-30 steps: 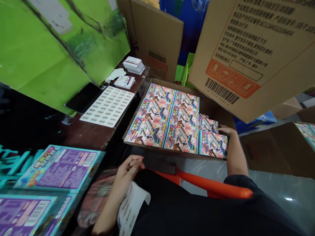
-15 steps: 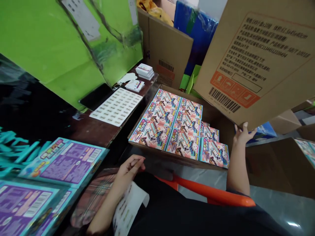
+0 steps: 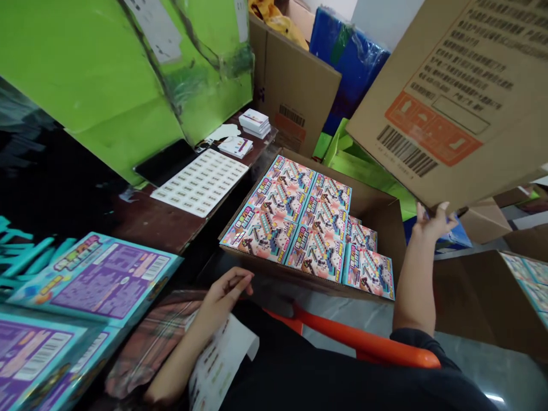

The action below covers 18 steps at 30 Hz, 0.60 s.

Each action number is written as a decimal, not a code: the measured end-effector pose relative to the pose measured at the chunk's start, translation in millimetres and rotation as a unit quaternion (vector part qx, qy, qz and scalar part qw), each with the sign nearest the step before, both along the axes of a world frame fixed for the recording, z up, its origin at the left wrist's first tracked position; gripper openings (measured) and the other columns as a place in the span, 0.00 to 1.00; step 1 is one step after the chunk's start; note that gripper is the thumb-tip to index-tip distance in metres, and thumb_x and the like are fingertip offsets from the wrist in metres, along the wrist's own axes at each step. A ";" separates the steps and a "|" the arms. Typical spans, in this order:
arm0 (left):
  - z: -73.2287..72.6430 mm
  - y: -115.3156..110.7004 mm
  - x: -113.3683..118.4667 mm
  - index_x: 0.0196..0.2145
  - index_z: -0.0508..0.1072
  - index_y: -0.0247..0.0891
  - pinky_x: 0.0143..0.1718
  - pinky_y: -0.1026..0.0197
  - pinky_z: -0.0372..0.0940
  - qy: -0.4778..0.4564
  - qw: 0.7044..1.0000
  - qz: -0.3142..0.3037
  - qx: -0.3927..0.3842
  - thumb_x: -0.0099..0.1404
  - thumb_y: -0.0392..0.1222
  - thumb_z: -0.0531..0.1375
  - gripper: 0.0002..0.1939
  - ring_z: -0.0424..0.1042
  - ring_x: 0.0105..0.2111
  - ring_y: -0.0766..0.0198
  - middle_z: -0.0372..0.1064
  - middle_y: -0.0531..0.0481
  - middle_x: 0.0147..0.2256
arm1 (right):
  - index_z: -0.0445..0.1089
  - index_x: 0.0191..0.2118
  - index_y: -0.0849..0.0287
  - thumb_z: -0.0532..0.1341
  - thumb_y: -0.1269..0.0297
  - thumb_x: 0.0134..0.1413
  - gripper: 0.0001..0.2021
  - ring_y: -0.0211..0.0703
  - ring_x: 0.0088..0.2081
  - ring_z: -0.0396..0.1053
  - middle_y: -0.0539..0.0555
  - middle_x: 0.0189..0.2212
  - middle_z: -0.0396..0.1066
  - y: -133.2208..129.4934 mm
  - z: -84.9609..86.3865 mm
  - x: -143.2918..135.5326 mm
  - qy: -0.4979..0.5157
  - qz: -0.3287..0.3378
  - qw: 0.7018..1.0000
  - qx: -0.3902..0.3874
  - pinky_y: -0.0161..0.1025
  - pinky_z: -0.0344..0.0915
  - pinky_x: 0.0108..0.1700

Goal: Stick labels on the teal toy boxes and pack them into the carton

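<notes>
My right hand (image 3: 433,224) grips the lower edge of a large printed cardboard box (image 3: 449,131), which is tilted at the upper right. My left hand (image 3: 231,288) hovers near my lap, fingers curled together; whether something small is between them cannot be made out. Between my hands stands an open carton (image 3: 265,262) with rows of colourful small boxes (image 3: 319,245) in it. A sheet of stickers (image 3: 225,362) lies below my left forearm.
The dark table (image 3: 141,220) at left bears a label sheet (image 3: 200,181), card stacks (image 3: 256,121) and purple-blue boxes (image 3: 107,279). An orange bar (image 3: 363,341) crosses below the carton. Another open carton (image 3: 483,297) stands at right, and a green box (image 3: 128,85) at upper left.
My right hand has moved slightly right with the large cardboard box, uncovering more of the open carton's back right side and green material behind it. My left hand has hardly moved.
</notes>
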<state>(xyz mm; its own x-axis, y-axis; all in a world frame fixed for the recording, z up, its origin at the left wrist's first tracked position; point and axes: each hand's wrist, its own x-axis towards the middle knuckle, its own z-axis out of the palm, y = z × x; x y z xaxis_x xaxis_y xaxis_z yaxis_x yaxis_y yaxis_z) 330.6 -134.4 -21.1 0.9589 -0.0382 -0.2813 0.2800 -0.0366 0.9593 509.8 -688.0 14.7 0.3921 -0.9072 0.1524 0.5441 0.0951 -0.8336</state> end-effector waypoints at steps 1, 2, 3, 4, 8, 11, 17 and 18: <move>-1.2 -0.1 0.5 0.35 0.76 0.37 0.29 0.65 0.64 -0.004 1.000 0.000 0.000 0.57 0.64 0.68 0.25 0.69 0.26 0.63 0.71 0.50 0.24 | 0.51 0.42 0.46 0.71 0.54 0.48 0.26 0.47 0.50 0.76 0.51 0.55 0.65 12.1 4.4 5.6 -0.002 0.015 1.000 -0.007 0.56 0.79 0.52; -2.4 0.1 0.6 0.35 0.76 0.37 0.28 0.65 0.64 -0.006 1.000 -0.001 0.001 0.58 0.64 0.67 0.25 0.69 0.26 0.64 0.71 0.49 0.24 | 0.51 0.42 0.46 0.70 0.55 0.48 0.25 0.46 0.49 0.77 0.50 0.52 0.67 25.7 6.4 10.7 -0.002 0.038 0.999 -0.023 0.56 0.79 0.52; -3.5 0.6 0.5 0.35 0.75 0.37 0.28 0.65 0.63 -0.008 1.000 -0.002 0.003 0.58 0.64 0.67 0.25 0.69 0.26 0.64 0.71 0.49 0.24 | 0.52 0.43 0.46 0.70 0.55 0.49 0.25 0.45 0.47 0.77 0.49 0.49 0.68 40.3 6.2 15.3 0.004 0.068 0.997 -0.044 0.55 0.79 0.51; -4.5 1.3 0.0 0.35 0.75 0.37 0.28 0.66 0.62 -0.008 1.000 -0.003 0.005 0.59 0.64 0.67 0.25 0.69 0.26 0.64 0.72 0.49 0.24 | 0.54 0.44 0.46 0.70 0.55 0.49 0.24 0.44 0.45 0.78 0.48 0.46 0.69 55.2 4.2 19.2 0.015 0.103 0.992 -0.065 0.53 0.79 0.51; -6.0 5.7 -3.6 0.36 0.74 0.38 0.30 0.65 0.64 0.000 1.000 0.004 -0.008 0.59 0.63 0.67 0.24 0.69 0.26 0.65 0.72 0.51 0.24 | 0.61 0.45 0.50 0.70 0.52 0.48 0.23 0.39 0.38 0.79 0.47 0.37 0.73 107.4 -13.0 32.1 0.105 0.218 0.966 -0.097 0.46 0.77 0.49; -5.6 8.1 -5.8 0.37 0.73 0.38 0.32 0.65 0.65 0.005 1.000 0.007 -0.016 0.58 0.64 0.67 0.25 0.69 0.27 0.65 0.71 0.52 0.24 | 0.69 0.43 0.54 0.69 0.49 0.46 0.21 0.40 0.45 0.77 0.50 0.41 0.75 130.5 -24.1 40.5 0.168 0.258 0.945 -0.110 0.45 0.74 0.53; -5.5 10.3 -7.3 0.37 0.73 0.37 0.31 0.65 0.63 -0.003 1.000 0.010 -0.004 0.60 0.64 0.66 0.25 0.69 0.27 0.65 0.71 0.52 0.25 | 0.71 0.60 0.54 0.67 0.48 0.47 0.33 0.51 0.65 0.62 0.56 0.62 0.68 144.2 -34.3 42.5 0.237 0.349 0.869 -0.260 0.53 0.59 0.66; -5.7 10.5 -7.6 0.38 0.72 0.37 0.31 0.65 0.63 -0.005 1.000 0.009 0.000 0.61 0.64 0.65 0.25 0.69 0.27 0.65 0.71 0.52 0.25 | 0.68 0.63 0.52 0.67 0.49 0.48 0.35 0.51 0.67 0.60 0.56 0.64 0.66 145.3 -35.2 42.6 0.249 0.366 0.849 -0.289 0.54 0.57 0.67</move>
<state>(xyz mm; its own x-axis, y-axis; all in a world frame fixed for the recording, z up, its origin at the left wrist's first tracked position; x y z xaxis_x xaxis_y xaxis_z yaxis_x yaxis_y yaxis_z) 323.0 -123.9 -26.8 0.9624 -0.0217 -0.2708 0.2700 -0.0325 0.9623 552.4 -542.6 -20.5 0.9648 -0.2230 0.1394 0.0822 -0.2475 -0.9654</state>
